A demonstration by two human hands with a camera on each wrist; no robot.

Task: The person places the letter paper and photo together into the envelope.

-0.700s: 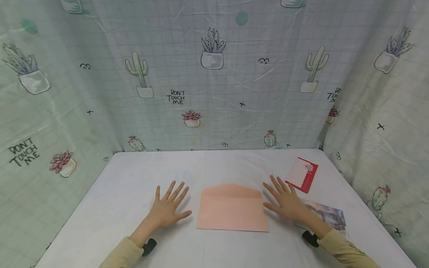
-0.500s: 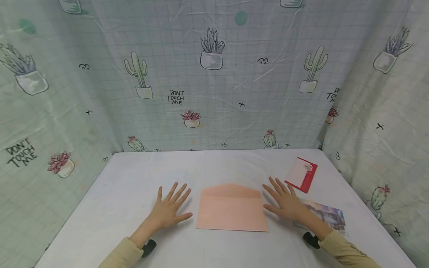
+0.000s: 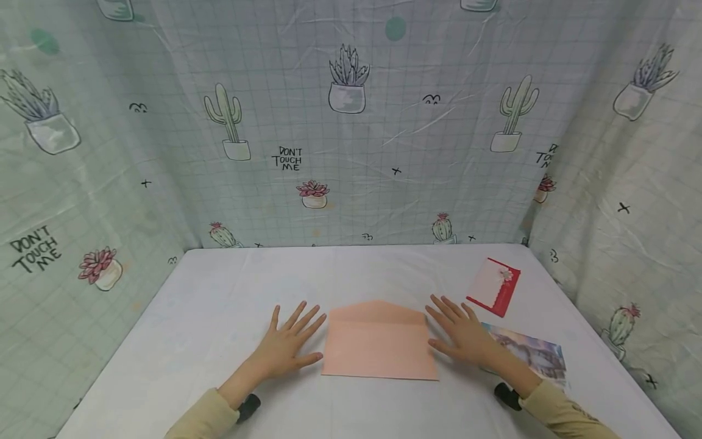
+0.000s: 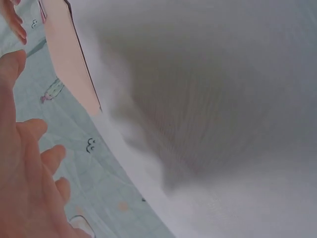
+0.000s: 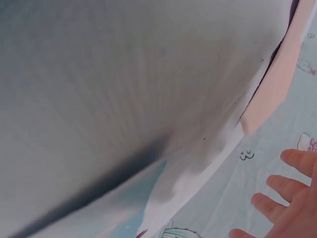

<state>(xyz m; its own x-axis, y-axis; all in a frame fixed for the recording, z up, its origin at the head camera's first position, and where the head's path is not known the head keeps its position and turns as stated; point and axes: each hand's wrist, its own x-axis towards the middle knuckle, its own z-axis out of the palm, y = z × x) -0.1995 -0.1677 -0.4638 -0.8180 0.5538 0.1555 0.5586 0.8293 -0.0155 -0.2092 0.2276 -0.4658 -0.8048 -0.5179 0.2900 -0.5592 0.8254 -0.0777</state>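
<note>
While the fingers of the left hand [image 3: 287, 349] lie straight and spread on the white table [image 3: 192, 341], its thumb tip reaches just beside the left edge of the pink envelope [image 3: 378, 341], touching it or nearly so; the head view cannot settle which. The right hand [image 3: 466, 332] is spread flat the same way at the envelope's right edge, thumb close to the paper, holding nothing. The envelope lies flat in the middle of the table between both hands, its pointed flap turned toward the far side.

Beyond the right hand's fingertips sits a red and white card [image 3: 493, 285], apart from them. Under the right wrist and forearm lies a photo [image 3: 529, 353], partly covered by the sleeve. Left of the left hand the table runs bare to its edge, and the strip behind the envelope up to the cactus-print cloth [image 3: 351, 152] is open too. The cloth walls close in the table on three sides.

The left wrist view shows the envelope [image 4: 69, 59] edge-on, with the left fingers [image 4: 29, 163] loosely parted near it, and most of the frame is blurred table. The right wrist view shows the envelope's [image 5: 277, 84] other edge and the right fingers [image 5: 292, 198] parted; neither shows the card or the photo.
</note>
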